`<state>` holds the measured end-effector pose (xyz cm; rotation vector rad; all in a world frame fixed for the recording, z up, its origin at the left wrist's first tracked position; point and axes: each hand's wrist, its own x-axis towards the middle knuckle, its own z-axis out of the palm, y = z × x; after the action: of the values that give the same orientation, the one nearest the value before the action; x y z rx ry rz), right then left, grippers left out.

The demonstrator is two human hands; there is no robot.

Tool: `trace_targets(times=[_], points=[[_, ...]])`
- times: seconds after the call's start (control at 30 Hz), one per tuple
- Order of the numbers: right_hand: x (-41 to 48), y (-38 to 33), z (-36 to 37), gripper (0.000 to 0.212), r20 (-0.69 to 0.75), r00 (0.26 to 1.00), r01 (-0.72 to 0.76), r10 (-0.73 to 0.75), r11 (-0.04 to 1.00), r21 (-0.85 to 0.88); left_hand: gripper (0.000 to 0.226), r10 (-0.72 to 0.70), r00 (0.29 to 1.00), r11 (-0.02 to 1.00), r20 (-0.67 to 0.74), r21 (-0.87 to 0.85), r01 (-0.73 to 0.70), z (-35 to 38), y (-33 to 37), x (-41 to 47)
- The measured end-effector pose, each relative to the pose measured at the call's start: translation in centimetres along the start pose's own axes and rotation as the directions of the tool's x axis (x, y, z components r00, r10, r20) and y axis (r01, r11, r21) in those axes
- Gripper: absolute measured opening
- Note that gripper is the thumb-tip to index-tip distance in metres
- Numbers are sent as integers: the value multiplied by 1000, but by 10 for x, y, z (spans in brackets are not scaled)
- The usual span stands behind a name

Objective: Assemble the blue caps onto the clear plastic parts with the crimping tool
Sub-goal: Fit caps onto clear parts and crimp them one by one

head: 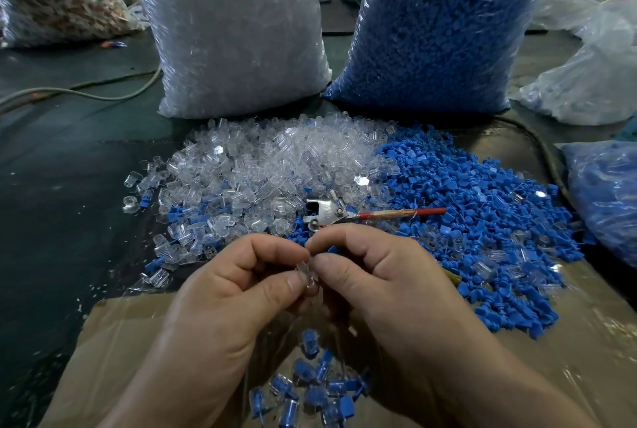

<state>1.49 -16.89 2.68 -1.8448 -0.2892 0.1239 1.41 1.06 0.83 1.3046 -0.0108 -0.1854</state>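
Both hands meet at the fingertips: left hand (224, 289) and right hand (389, 289) each pinch one clear part (307, 274) between thumb and forefinger; which way it points is unclear. Just beyond them lies the crimping tool (331, 214), lengthwise left to right, with its red handle pointing right, between the clear pile (275, 165) and the blue caps (482, 220). Bare cardboard (120, 341) lies to the left.
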Motion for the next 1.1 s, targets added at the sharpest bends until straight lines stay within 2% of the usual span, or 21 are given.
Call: trace_targets(times=[0.1,0.17,0.3,0.47,0.63,0.8,0.93,1.1], points=[[-1,-2,2,15,-31,999,-27,33,982,187,28,-17,1000,999,-12,-47,16,3,1,-1],[-1,-5,4,18,9,1000,-13,11,975,224,32,-25,1000,999,-17,-46,24,3,1,-1],[-2,-5,6,19,20,997,68,-68,997,-36,31,-32,997,999,-66,-44,29,3,1,0],[-1,-9,5,13,-31,999,-30,33,994,105,25,-23,998,998,-61,-66,19,6,2,-1],[-1,-4,3,4,-57,998,24,-21,999,42,22,-1,998,997,-63,-77,-4,9,6,-2],[-2,-2,7,17,-65,986,146,-152,985,-91,21,31,995,997,-92,-73,-37,9,6,0],[-2,-2,7,18,-156,974,157,-167,985,-72,19,42,994,997,-105,-66,-49,9,7,1],[-1,-4,8,11,-96,980,158,-172,978,-139,23,64,994,998,-88,-18,-66,6,4,2]])
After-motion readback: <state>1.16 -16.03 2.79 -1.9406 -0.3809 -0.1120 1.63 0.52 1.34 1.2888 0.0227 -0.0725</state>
